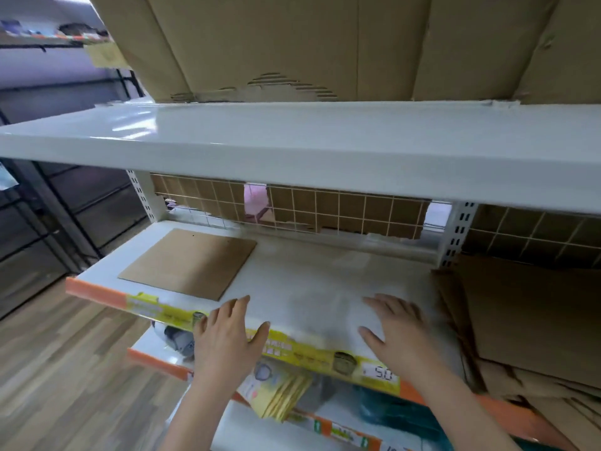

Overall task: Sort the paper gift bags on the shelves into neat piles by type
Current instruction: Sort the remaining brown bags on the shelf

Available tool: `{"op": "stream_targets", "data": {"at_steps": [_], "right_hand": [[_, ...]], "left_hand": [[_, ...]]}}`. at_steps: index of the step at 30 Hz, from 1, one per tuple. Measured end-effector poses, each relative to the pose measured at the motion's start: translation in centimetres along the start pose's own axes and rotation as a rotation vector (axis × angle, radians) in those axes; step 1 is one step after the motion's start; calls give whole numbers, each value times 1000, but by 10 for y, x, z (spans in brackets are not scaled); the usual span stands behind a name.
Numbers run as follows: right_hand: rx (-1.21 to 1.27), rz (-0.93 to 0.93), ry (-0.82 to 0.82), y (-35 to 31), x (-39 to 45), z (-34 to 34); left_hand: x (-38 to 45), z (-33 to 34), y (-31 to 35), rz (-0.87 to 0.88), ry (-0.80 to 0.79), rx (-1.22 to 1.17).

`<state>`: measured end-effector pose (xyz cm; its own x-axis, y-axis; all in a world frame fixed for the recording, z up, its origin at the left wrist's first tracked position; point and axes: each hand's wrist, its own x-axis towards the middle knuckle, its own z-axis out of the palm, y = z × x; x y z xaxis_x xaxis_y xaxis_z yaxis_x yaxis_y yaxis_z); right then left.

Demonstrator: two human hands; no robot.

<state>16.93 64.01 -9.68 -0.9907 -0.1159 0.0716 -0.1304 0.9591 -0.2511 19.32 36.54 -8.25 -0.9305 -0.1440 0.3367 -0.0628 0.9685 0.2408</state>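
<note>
Both the left hand [227,336] and right hand [395,333] rest spread and empty on the white metal shelf [312,281], while the flat brown paper gift bag [190,263] lies beyond the left fingers [239,304], nearer that hand, its long axis slanting away leftward.

We could not read the print on the yellow label strip [292,348], smeared by motion blur. The brown paper bags [533,323] at the right were cut off by the frame edge. The yellow packets [276,398] below sat half hidden behind the left hand [227,340]. Clutter on the far shelf [65,32], upper left, was too small to identify.
</note>
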Motion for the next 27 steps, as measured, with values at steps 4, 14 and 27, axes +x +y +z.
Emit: {"op": "stream_targets", "data": {"at_steps": [4, 14, 27], "right_hand": [[-2, 38, -18, -50, 2, 23], [-5, 97, -28, -123, 26, 47], [4, -26, -94, -167, 103, 64]], "left_hand": [[15, -6, -59, -12, -58, -33], [54, -9, -160, -79, -148, -38], [118, 4, -212, -248, -187, -76]]}}
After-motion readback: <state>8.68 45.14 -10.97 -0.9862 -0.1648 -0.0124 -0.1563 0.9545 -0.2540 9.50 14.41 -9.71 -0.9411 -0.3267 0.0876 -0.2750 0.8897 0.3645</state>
